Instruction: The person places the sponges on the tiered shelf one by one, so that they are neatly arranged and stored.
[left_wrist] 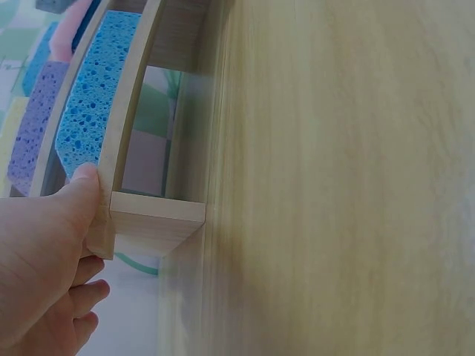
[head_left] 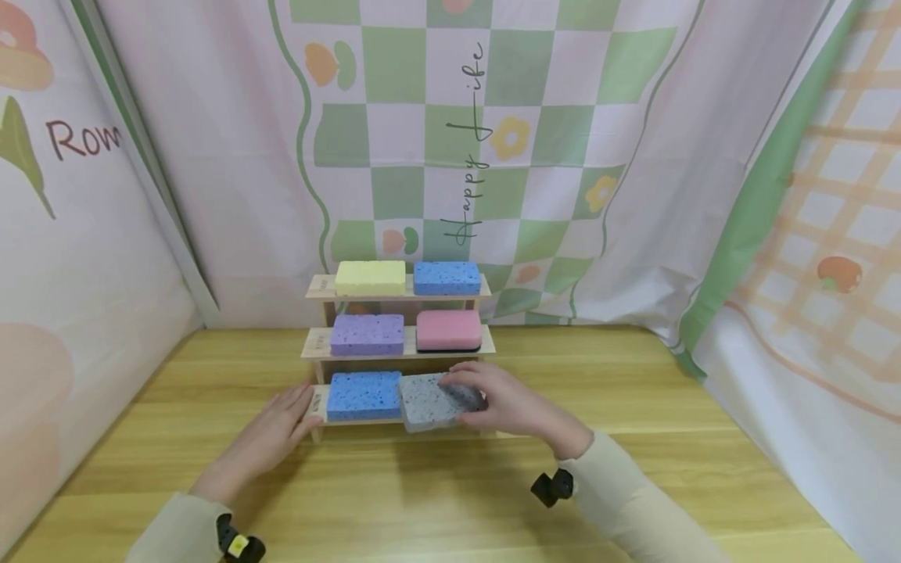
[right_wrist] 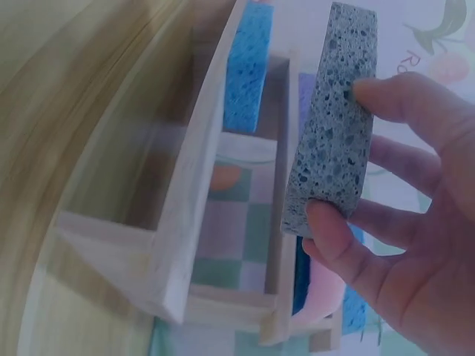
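Observation:
My right hand [head_left: 496,399] grips a grey speckled sponge [head_left: 425,400] at the right of the bottom tier of a small wooden rack [head_left: 318,344]. In the right wrist view the grey sponge [right_wrist: 330,141] is pinched by the fingers and held off the slats. At the rack's left end my left hand [head_left: 278,426] holds the bottom tier, its thumb on the top and fingers curled below, as the left wrist view shows. Right beside that thumb lies a blue speckled sponge [left_wrist: 100,89], also on the bottom tier.
The middle tier bears a purple sponge [head_left: 367,335] and a pink sponge [head_left: 448,331] with a dark base. On the top tier lie a yellow sponge [head_left: 371,278] and another blue sponge [head_left: 446,278]. The rack stands on a wooden table [head_left: 563,375] before a patterned curtain [head_left: 457,141].

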A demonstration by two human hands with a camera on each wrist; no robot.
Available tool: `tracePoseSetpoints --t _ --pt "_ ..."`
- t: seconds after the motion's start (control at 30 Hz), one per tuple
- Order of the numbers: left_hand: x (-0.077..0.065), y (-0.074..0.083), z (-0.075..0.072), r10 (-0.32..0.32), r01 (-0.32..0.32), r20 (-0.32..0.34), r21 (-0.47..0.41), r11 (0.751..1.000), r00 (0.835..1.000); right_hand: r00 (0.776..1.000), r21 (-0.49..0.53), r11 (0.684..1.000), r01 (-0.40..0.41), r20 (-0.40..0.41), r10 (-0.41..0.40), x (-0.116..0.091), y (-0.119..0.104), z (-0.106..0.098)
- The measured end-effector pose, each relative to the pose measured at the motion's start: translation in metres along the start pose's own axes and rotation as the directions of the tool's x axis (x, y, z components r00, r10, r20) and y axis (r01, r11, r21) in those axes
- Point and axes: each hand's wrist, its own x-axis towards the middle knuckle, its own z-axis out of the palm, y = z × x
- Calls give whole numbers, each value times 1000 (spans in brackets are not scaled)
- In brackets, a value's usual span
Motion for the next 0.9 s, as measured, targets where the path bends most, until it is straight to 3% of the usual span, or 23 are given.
tracePoseSetpoints --t 0.4,0.7,0.9 --pt "0 0 0 2 -2 -2 0 1000 1000 995 30 996 -90 -34 91 -1 21 5" --pt "0 -1 0 0 0 6 -4 1000 1000 984 -36 983 -179 -34 177 -2 34 16" --pt "0 -1 0 0 0 10 -1 1000 1000 982 -34 982 -185 -39 184 -1 39 20"
